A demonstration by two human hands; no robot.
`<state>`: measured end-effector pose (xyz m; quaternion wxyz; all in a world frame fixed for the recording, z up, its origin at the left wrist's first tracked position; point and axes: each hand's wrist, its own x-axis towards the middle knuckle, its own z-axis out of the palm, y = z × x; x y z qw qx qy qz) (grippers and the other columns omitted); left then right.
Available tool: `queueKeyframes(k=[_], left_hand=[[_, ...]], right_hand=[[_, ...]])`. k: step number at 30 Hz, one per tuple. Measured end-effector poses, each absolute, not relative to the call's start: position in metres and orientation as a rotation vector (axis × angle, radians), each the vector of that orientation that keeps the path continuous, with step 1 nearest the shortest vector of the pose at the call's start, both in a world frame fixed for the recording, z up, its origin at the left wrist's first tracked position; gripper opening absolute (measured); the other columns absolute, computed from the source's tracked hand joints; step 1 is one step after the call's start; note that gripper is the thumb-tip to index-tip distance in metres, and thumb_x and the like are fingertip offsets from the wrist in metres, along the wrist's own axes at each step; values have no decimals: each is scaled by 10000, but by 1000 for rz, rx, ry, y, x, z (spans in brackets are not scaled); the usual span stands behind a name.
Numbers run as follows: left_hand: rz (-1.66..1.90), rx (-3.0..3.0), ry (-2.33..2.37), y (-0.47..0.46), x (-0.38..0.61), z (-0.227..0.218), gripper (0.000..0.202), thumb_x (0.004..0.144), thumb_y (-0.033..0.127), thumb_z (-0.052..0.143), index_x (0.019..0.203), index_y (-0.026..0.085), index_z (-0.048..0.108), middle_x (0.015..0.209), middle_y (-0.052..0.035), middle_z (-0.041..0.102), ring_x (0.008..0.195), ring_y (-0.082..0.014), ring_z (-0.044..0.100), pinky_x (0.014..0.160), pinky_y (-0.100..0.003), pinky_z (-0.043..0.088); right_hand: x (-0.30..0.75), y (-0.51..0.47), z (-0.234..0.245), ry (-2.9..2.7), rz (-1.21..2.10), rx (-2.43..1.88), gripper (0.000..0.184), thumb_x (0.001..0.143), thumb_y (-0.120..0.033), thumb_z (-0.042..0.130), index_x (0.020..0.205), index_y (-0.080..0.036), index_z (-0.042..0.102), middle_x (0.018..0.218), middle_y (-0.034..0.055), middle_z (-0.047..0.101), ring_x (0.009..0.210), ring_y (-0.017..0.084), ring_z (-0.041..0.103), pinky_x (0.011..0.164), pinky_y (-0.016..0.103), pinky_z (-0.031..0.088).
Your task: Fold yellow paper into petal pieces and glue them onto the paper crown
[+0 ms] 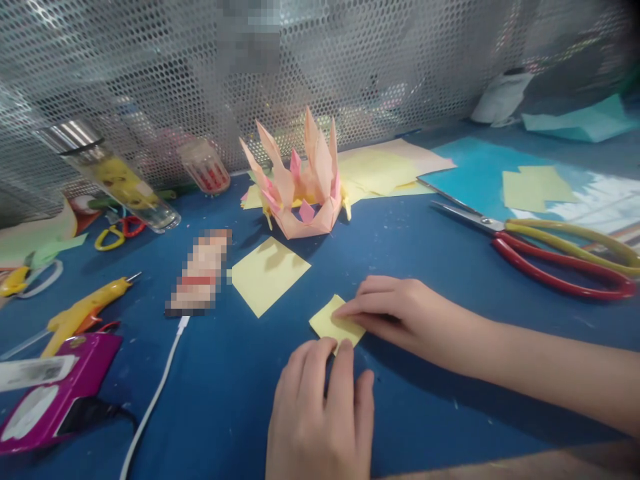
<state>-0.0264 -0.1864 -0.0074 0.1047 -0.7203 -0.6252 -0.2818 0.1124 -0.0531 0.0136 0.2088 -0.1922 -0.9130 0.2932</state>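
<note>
A glue gun (87, 309) lies at left, then a yellow square (269, 280). The left hand (320, 413), fingers a bit apart, touches the little paper (328, 321) on the table (210, 400). The right hand (407, 312) touches it too; I can't tell if it pinches. Scissors (500, 230) lie right.

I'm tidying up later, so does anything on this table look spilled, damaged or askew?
Nothing obvious looks spilled or damaged. The clear bottle at the left leans sharply, but the jar beside it leans too, so lens distortion seems likely.
</note>
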Motion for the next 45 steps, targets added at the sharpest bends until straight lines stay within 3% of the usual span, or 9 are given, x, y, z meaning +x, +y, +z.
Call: queueKeyframes(k=[10,13,24,30,34,37,39,41,45], left_hand=[[-628,-2185,-1893,-194,-33,-2,325,928,326,458,1135,180,661,1123,-82,675,1068,-313,585,817,-459,505],[-614,-2225,-1887,-196,-35,-4,365,929,345,455,1191,158,627,1158,-102,658,1125,-303,570,850,-443,521],[-652,-2293,-1712,-198,-48,-5,352,863,262,585,1178,108,613,1159,-119,672,1160,-296,576,864,-407,552],[-697,-2319,-1687,-197,-56,0,242,823,167,616,1061,144,653,1127,-109,672,1195,-292,549,878,-411,539],[-756,-2209,-1938,-200,-47,1,198,877,194,541,1051,181,635,1147,-111,625,1205,-262,527,895,-410,527],[-644,-2246,-1920,-201,-46,1,305,874,269,531,1163,191,588,1227,-128,579,1215,-292,512,881,-445,526],[-559,-2306,-1821,-199,-49,2,409,860,298,540,1256,194,542,1271,-138,557,1205,-305,521,864,-441,531],[-492,-2347,-1737,-197,-52,3,473,854,308,545,1312,194,506,1288,-141,553,1177,-299,546,840,-412,541],[-472,-2359,-1653,-194,-55,3,486,856,298,545,1317,152,498,1337,-143,533,1219,-292,514,866,-396,521]], right_hand=[[111,-56,10,-2566,694,-571,252,925,-133,449,967,-138,698,778,70,622,728,157,577,653,248,489],[111,-56,8,-2559,688,-573,246,920,-129,454,959,-140,697,768,68,622,717,155,573,647,248,487],[111,-56,10,-2585,744,-627,153,870,-201,604,992,-171,692,800,50,567,759,159,561,677,261,493],[112,-52,14,-2589,892,-698,249,916,-102,450,966,-186,680,900,57,567,810,144,576,736,260,486],[115,-50,16,-2544,959,-755,319,910,-95,409,1117,-206,625,902,49,591,794,139,583,697,251,481],[116,-51,17,-2478,994,-842,319,928,-209,445,1225,-178,556,852,41,616,715,134,573,638,246,473],[116,-52,18,-2455,985,-877,335,889,-297,548,1199,-171,573,802,27,616,646,125,548,583,235,456],[116,-53,17,-2443,951,-859,318,823,-287,640,1122,-182,609,759,5,602,598,110,520,542,219,430],[117,-53,13,-2366,938,-728,62,832,-184,584,883,-191,618,710,-17,585,562,88,505,520,195,416]])
